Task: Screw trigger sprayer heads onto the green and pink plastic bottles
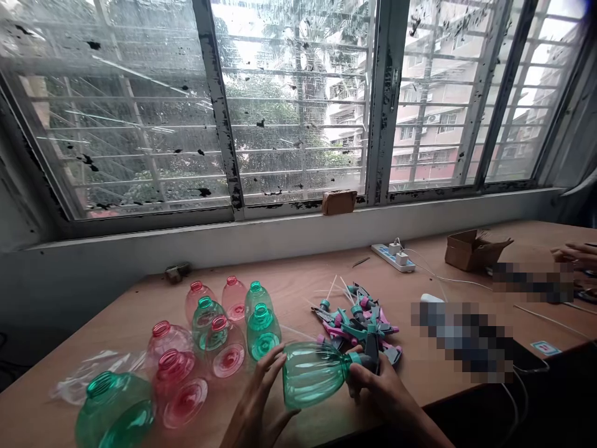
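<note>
A clear green bottle point(312, 376) lies on its side in the air above the table's front edge, its neck pointing right. My left hand point(256, 398) cups its base, fingers on the far side and thumb below. At the neck, my right hand point(385, 389) grips a trigger spray head point(370, 354) with a grey body and green collar, which sits on the bottle's mouth. How far the collar is screwed on I cannot tell. Behind my right hand lies a heap of loose spray heads point(359, 320) in grey, green and pink, some with thin tubes sticking up.
Several open red bottles point(170, 345) and green bottles point(114, 410) stand on the left of the wooden table point(289, 289), beside a crumpled plastic bag point(100, 373). A power strip point(394, 256), cardboard box point(473, 249) and cables lie to the right. Another person's hand point(576, 256) shows at the right edge.
</note>
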### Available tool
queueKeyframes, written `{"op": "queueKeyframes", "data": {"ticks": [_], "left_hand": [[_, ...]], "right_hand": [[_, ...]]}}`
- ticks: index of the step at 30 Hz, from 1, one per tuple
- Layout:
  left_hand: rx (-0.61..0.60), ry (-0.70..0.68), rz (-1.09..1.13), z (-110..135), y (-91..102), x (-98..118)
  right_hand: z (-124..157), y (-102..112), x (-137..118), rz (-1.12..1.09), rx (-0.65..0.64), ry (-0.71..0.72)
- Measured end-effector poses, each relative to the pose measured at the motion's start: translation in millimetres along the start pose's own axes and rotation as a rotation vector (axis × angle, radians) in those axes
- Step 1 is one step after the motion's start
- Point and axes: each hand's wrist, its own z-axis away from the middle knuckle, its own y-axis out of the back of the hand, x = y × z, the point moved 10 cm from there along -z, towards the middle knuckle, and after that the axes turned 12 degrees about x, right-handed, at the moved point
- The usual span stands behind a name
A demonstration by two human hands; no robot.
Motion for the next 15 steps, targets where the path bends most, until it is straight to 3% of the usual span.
{"op": "queueKeyframes", "data": {"ticks": [7,12,15], "left_hand": [[-0.187,0.101,0.004,2,-0.6,-23],[-0.187,0.113,0.009,5,-4.8,-23],[-0.115,0.099,-0.014,3,-4.7,-15]], "right_hand": [[5,-7,-6,0.020,-0.016,-0.001],[3,-5,-8,0.003,0.006,0.006],[-1,1,-5,-0.010,0.036,-0.004]]}}
